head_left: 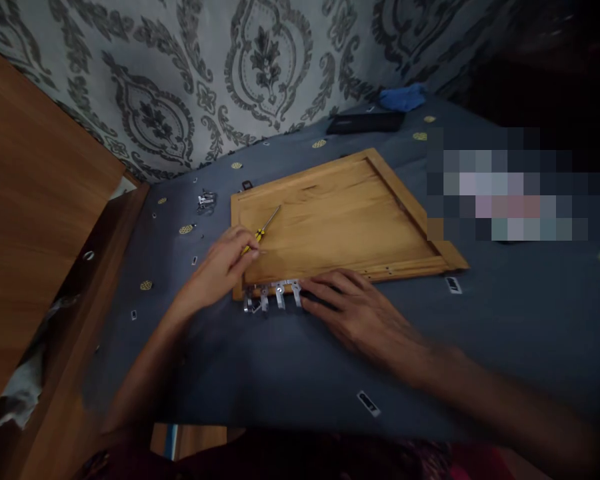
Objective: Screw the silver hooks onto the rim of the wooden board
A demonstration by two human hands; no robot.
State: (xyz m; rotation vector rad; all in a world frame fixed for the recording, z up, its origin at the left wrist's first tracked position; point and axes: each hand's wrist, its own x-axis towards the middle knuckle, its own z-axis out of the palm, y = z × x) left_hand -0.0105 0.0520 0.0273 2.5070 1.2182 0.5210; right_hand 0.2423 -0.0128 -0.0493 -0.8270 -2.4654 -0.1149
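A framed wooden panel (330,213) lies flat on the blue-grey cloth. Over its left part, my left hand (230,261) is closed round the yellow handle of a screwdriver (265,230), whose shaft points up and away to the right. Along the panel's front edge sits a metal hook rail (280,295) with several silvery hooks hanging toward me. The fingers of my right hand (357,310) reach over the front edge and grip the rail's right end at the last hook. My right fingertips are partly hidden. Small dark holes show along the edge further right.
Left of the panel lies a small pile of metal pieces (207,201). A dark flat case (365,123) and a blue cloth (404,97) lie at the back, before a patterned curtain (270,60). A wooden cabinet side (40,180) borders the left. A pixelated patch covers the right.
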